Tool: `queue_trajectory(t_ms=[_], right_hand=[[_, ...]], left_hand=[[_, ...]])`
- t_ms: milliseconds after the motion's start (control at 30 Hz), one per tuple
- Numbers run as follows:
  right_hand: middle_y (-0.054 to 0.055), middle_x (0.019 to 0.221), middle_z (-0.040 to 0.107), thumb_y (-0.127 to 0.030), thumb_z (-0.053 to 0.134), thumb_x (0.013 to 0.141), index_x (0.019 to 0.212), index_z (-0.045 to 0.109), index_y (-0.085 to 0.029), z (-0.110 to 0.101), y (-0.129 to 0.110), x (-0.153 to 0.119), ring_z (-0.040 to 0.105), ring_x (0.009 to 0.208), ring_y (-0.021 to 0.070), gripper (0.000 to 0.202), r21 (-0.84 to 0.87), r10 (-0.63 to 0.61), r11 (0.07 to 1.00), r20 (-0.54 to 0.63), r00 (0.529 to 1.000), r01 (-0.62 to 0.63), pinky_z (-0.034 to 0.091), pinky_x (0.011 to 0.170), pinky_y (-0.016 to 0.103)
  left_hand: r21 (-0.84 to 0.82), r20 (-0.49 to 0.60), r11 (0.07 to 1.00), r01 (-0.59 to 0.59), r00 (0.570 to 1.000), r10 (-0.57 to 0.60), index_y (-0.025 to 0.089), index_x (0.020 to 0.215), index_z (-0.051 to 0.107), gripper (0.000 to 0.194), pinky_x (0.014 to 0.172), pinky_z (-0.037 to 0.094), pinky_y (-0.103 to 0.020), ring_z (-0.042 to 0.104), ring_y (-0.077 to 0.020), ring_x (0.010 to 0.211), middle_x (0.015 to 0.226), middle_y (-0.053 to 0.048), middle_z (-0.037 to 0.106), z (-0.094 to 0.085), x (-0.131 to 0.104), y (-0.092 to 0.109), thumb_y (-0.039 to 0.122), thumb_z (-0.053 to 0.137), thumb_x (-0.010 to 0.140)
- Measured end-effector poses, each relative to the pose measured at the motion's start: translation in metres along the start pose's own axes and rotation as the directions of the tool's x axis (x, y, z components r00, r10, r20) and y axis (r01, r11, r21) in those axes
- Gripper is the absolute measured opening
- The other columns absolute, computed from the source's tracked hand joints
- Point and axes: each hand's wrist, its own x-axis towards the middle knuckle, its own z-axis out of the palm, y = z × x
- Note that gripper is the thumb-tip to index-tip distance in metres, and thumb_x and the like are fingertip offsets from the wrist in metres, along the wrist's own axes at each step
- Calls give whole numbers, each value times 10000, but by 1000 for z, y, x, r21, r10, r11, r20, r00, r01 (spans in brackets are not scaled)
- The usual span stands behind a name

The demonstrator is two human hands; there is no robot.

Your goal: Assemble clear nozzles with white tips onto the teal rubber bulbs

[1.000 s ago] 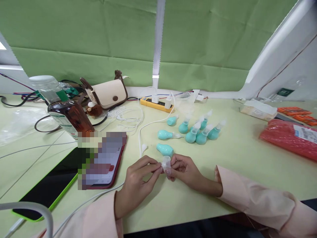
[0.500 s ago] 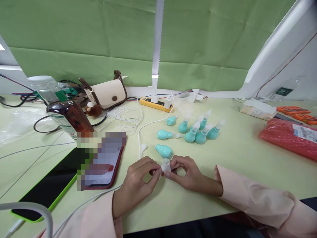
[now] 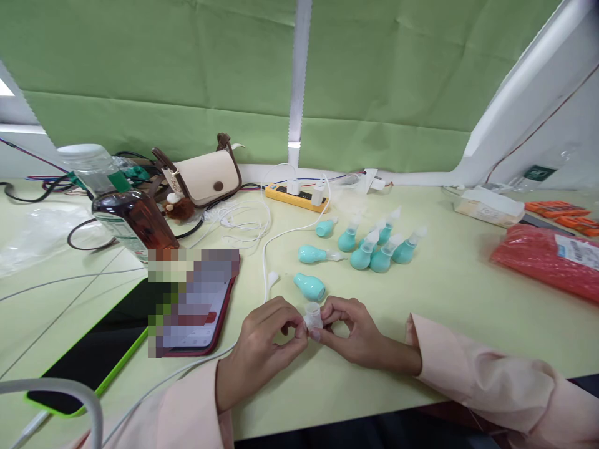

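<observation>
A small translucent white cup-shaped piece (image 3: 313, 315) is held upright between my two hands, near the front of the table. My left hand (image 3: 269, 337) pinches at its left side with thumb and fingertips. From the right, my right hand (image 3: 353, 330) grips it between thumb and index finger. Just beyond my fingers lies a teal bulb (image 3: 309, 286) on its side, with no tip on it. Another teal bulb with a clear tip (image 3: 312, 254) lies behind that one. Several teal bulbs with clear tips (image 3: 380, 259) stand grouped to the right.
On the left are two phones (image 3: 88, 349), an amber bottle (image 3: 135, 221) and a cream handbag (image 3: 203, 178). A yellow power strip (image 3: 294, 198) with white cables is at the back. A red package (image 3: 545, 259) and a white box (image 3: 489, 207) lie on the right.
My left fingertips have shifted slightly on the white piece, which has tilted a little. My right hand keeps nearly the same hold. The view has shifted slightly.
</observation>
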Motion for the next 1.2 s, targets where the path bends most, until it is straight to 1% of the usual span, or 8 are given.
queue_trajectory(t_ms=[300,500,600,700,800,900,1067,1200], right_hand=[[-27,586,519,-308,603,696,678,376,-193,8,-2,-3,540,550,106,255,127,118,986,-66,991,-109,420,527,218],[-56,504,484,-348,635,667,663,360,-187,9,-4,0,440,444,62,319,346,235,911,14,972,-225,373,445,192],[-52,517,498,-362,641,658,662,373,-182,6,-3,3,457,447,61,324,398,236,887,43,971,-233,374,449,188],[-38,539,516,-370,625,676,662,375,-186,3,-4,4,500,480,79,310,377,218,901,29,975,-213,384,465,197],[-2,606,560,-379,611,687,667,389,-186,2,-6,4,561,557,113,295,322,214,925,-5,977,-201,408,491,213],[9,640,563,-366,605,694,670,404,-186,4,-5,4,590,614,138,271,253,184,953,-54,981,-165,435,546,240],[-27,571,498,-337,625,670,659,411,-194,6,1,3,517,519,107,257,81,81,994,-147,986,-70,422,503,238],[-38,547,464,-298,607,689,676,423,-194,7,4,1,453,484,90,211,-25,-25,999,-145,989,22,404,478,233]], left_hand=[[27,-22,1000,6,1000,-5,149,658,516,107,489,388,-201,466,-102,540,573,5,492,1,-2,-2,73,501,731],[73,-45,997,12,999,-9,145,640,518,108,494,408,-215,483,-111,538,557,-1,512,1,-1,-1,71,522,718],[53,-81,997,58,995,-54,131,743,551,41,506,443,-227,506,-113,530,588,-13,550,0,1,0,104,542,714],[-1,-68,999,52,996,-52,135,839,585,112,530,466,-234,538,-118,559,635,-29,589,-1,3,0,128,529,742],[-49,-32,999,20,999,-22,146,772,622,129,562,470,-231,561,-127,614,660,-42,610,-1,4,-1,94,503,765],[-33,-42,999,31,999,-32,144,762,628,145,568,468,-228,566,-128,625,670,-45,614,1,3,-4,66,506,759],[95,-41,995,35,999,-31,139,743,600,112,532,439,-239,535,-133,587,623,-34,582,2,-1,-4,98,496,760],[113,-27,994,1,1000,2,145,683,558,108,493,404,-228,491,-121,535,561,-10,535,-1,-1,0,94,487,747]])
